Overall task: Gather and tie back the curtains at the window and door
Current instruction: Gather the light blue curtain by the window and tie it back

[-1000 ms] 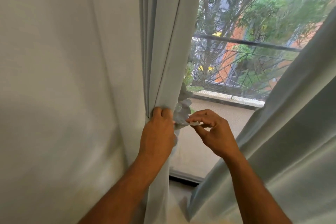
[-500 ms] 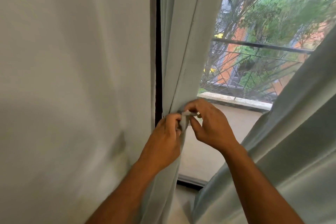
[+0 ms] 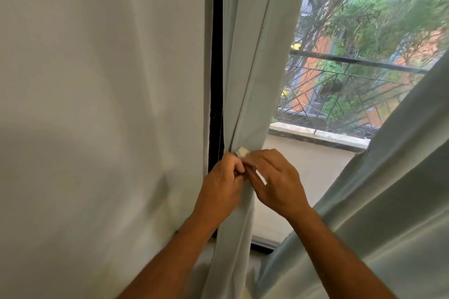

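A pale grey-green curtain (image 3: 252,56) hangs gathered into a narrow bundle beside the dark door frame (image 3: 217,56). My left hand (image 3: 222,187) grips the bundle at its waist. Against it, my right hand (image 3: 274,179) pinches a thin pale tie-back strip (image 3: 242,152), whose end pokes up between the two hands. Both hands touch each other at the bundle. How the strip runs round the curtain is hidden by my fingers.
A white wall (image 3: 97,128) fills the left. A second pale curtain (image 3: 388,201) slants across the lower right. Through the glass are a balcony ledge (image 3: 320,136), a metal railing (image 3: 352,60) and trees.
My hands have come together on the bundle. The loose strip that my right hand held out to the right is now drawn tight against the curtain. The view has shifted right.
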